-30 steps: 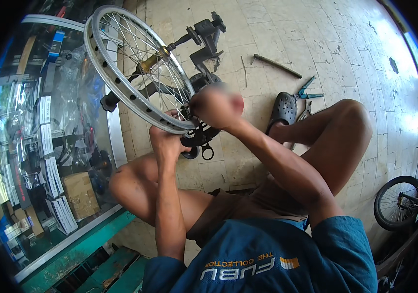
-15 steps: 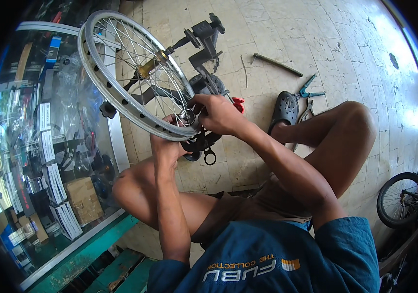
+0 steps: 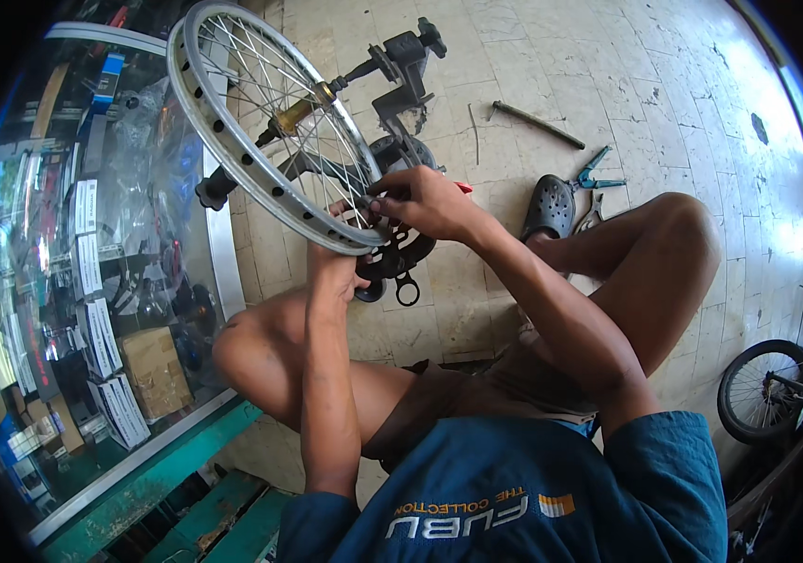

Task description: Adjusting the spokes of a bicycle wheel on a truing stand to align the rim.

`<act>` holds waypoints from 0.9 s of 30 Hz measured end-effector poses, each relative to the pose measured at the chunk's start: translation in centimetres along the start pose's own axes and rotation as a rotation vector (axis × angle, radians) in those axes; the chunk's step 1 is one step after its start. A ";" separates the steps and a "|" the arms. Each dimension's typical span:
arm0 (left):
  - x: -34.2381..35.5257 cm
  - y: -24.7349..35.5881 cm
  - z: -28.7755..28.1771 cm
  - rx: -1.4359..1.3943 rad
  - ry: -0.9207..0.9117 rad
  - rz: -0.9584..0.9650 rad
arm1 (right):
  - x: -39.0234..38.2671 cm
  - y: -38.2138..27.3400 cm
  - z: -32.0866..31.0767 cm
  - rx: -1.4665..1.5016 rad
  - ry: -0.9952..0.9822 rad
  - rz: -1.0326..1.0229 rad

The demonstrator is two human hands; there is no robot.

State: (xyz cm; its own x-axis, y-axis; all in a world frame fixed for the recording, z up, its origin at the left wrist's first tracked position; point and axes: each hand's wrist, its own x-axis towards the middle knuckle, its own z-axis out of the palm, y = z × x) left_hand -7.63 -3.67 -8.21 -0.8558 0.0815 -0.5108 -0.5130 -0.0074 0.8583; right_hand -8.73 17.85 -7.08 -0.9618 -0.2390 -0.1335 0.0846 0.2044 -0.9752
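A silver spoked bicycle wheel with a gold hub sits in a black stand, tilted toward me. My left hand grips the bottom of the rim from below, its fingers partly hidden behind it. My right hand is at the spokes just inside the lower rim, fingertips pinched on something small that I cannot make out. A black perforated part with a ring hangs below the rim, and a bit of red shows behind my right hand.
At left is a glass display case of boxes and parts. Ahead right on the tiles lie a metal bar, teal-handled pliers and metal pliers, near my clog. A small bicycle stands at far right.
My right hand, blurred a second ago, now shows clearly, its fingers shifted at the spokes. Since half a second ago the wheel and both hands have moved slightly up in view.
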 end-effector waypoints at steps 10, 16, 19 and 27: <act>-3.3 3.5 4.5 0.298 0.225 0.089 | -0.4 0.5 2.3 -0.118 0.206 0.011; -3.3 3.3 3.7 0.367 0.266 0.124 | -1.3 -0.5 4.4 -0.121 0.306 0.012; -3.2 3.2 3.3 0.450 0.236 0.126 | -1.4 -0.2 4.5 -0.076 0.311 0.032; -2.4 2.8 2.4 0.188 0.192 0.131 | -1.2 0.3 3.8 -0.021 0.283 0.058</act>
State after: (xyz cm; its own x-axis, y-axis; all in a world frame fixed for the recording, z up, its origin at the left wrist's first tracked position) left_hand -6.85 -1.47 -4.41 -0.9201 -0.0979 -0.3793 -0.3913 0.1810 0.9023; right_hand -6.55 14.54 -7.86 -0.9901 0.0478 -0.1319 0.1394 0.2302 -0.9631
